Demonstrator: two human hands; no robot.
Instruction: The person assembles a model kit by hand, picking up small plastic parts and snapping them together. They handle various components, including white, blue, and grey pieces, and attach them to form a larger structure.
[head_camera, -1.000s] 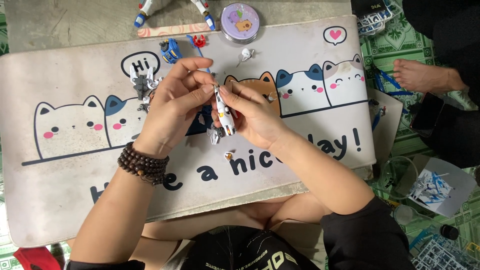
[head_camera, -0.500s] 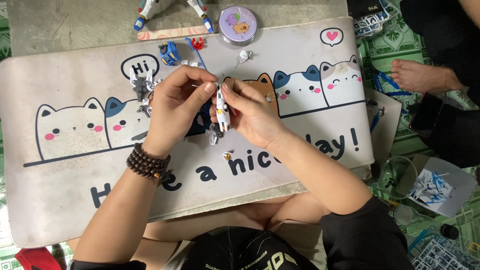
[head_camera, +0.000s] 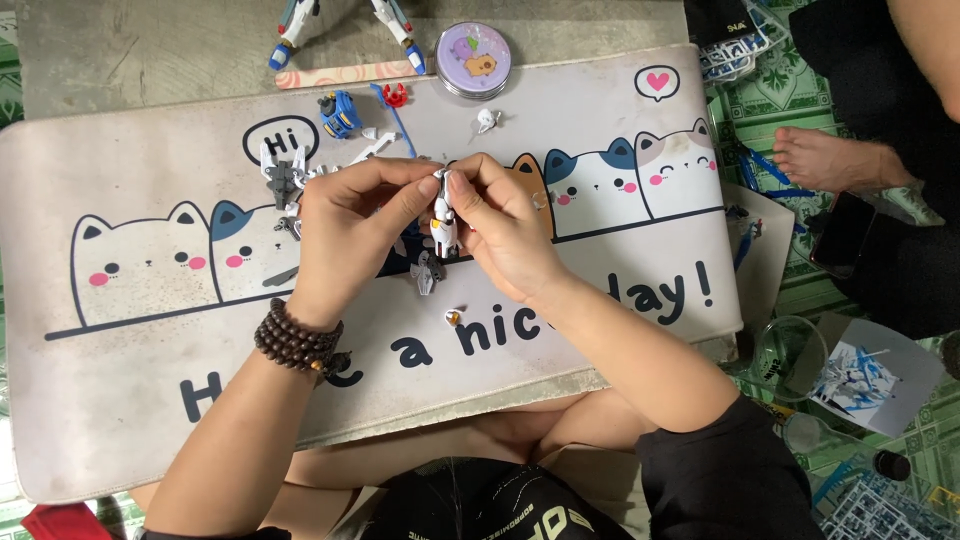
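Bright, even daylight — soft shadows, sharp focus, perhaps slight edge distortion.

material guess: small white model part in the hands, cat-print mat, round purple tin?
Small white model part: likely moulded plastic, hard edges, slight sheen. Cat-print mat: looks like soft cloth-topped rubber, matt, grubby, lying limp. Round purple tin: probably thin metal, glossy printed lid; cannot be sure.

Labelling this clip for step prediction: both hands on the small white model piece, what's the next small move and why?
Probably a gentle pinch-and-press. The left hand and right hand meet fingertip to fingertip on the white model piece, held above the cat-print mat. Loose parts lie apart on the mat, none being reached for.
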